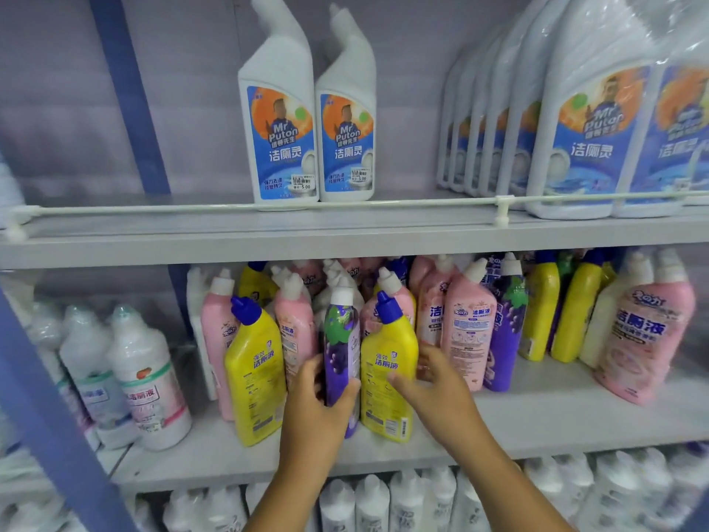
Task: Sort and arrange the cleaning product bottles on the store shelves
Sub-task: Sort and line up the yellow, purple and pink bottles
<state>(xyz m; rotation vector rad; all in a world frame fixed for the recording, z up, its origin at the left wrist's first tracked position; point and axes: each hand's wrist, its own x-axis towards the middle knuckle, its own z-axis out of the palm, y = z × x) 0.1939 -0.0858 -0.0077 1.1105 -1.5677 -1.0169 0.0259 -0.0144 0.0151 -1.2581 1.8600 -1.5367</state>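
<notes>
My left hand grips a purple grape-label bottle with a white cap, standing at the front of the middle shelf. Yellow bottles with blue caps stand on either side of it, one to the left and one to the right. My right hand reaches round the right yellow bottle, thumb on its front label and fingers along its right side. Pink bottles and another purple bottle crowd behind and to the right.
Two white angled-neck toilet cleaner bottles stand on the upper shelf, with large wrapped jugs at its right. Clear-wrapped white bottles fill the middle shelf's left. More yellow bottles and pink ones stand right. White bottles fill the shelf below.
</notes>
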